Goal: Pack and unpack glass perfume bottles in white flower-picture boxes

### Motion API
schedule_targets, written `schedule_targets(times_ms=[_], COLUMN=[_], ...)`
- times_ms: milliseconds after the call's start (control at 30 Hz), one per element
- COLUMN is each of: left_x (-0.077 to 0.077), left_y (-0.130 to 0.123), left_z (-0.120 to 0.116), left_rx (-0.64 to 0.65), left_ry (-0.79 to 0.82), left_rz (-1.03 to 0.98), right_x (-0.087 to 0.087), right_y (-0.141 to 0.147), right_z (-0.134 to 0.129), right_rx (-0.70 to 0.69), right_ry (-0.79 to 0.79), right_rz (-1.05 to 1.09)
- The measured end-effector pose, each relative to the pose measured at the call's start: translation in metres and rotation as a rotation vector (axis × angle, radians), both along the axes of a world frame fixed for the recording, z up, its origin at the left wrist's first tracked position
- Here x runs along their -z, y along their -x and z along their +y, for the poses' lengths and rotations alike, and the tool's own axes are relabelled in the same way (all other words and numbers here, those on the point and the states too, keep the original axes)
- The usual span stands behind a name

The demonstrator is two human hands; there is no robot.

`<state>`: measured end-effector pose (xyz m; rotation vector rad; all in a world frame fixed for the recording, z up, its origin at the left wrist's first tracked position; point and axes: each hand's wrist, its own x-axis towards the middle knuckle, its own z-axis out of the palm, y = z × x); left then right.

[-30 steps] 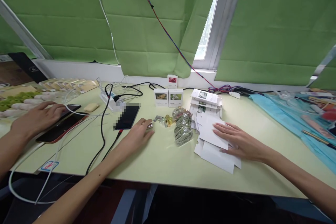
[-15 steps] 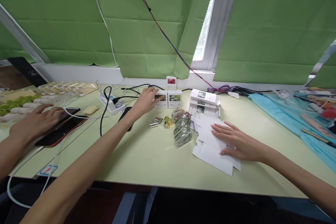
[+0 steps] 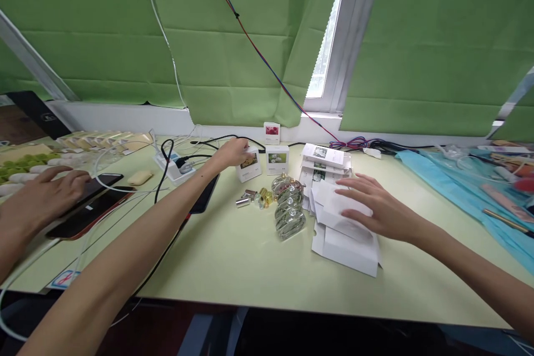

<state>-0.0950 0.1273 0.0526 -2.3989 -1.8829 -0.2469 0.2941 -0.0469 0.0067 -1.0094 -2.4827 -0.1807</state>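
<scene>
Nearest, just right of the row of clear, ridged glass bottles, lie plain white card cartons; the right hand spreads over them, fingers loose and clenching nothing, though thumb contact is hard to tell. Left of the bottles sit a small silver cylinder and glossy yellow pieces. Beyond the bottles, to their left, the left hand grasps a small white cardboard box with a yellow-flower picture.

The step in hand seems to be picking up that box; the next move calls for a steady pinch, clear of the white cardboard box with a white-flower picture behind the bottles. Half a second ago both boxes stood square, side by side; now the grasped one tilts, a gap between them.
</scene>
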Motion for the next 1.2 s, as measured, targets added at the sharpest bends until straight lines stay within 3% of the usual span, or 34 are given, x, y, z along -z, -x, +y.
schedule_targets(times_ms=[167, 300, 500, 533, 700, 833, 967, 1200], left_x=[-0.004, -0.006, -0.004, -0.003, 0.01, 0.029, 0.048, 0.066], left_y=[0.024, 0.05, 0.089, 0.094, 0.106, 0.097, 0.072, 0.04], left_z=[-0.021, -0.054, -0.123, -0.135, -0.195, -0.232, -0.251, -0.228], left_rx=[-0.134, -0.221, -0.328, -0.303, -0.43, -0.569, -0.522, -0.317], left_ry=[0.029, 0.042, 0.009, -0.005, 0.106, 0.198, 0.272, 0.422], left_rz=[-0.012, -0.019, -0.003, -0.015, -0.206, -0.458, -0.724, -0.895], right_x=[-0.027, -0.032, -0.002, 0.006, 0.038, 0.038, 0.035, 0.047], right_y=[0.056, 0.111, 0.177, 0.187, 0.226, 0.24, 0.237, 0.221], right_z=[0.004, -0.022, -0.061, -0.062, -0.038, -0.022, -0.033, -0.048], right_rx=[-0.084, -0.254, -0.399, -0.402, -0.274, -0.159, -0.181, -0.194], right_ry=[-0.189, -0.193, 0.036, 0.07, 0.1, 0.233, 0.306, 0.189], right_rz=[0.194, 0.18, -0.128, -0.156, -0.137, -0.075, 0.112, 0.017])
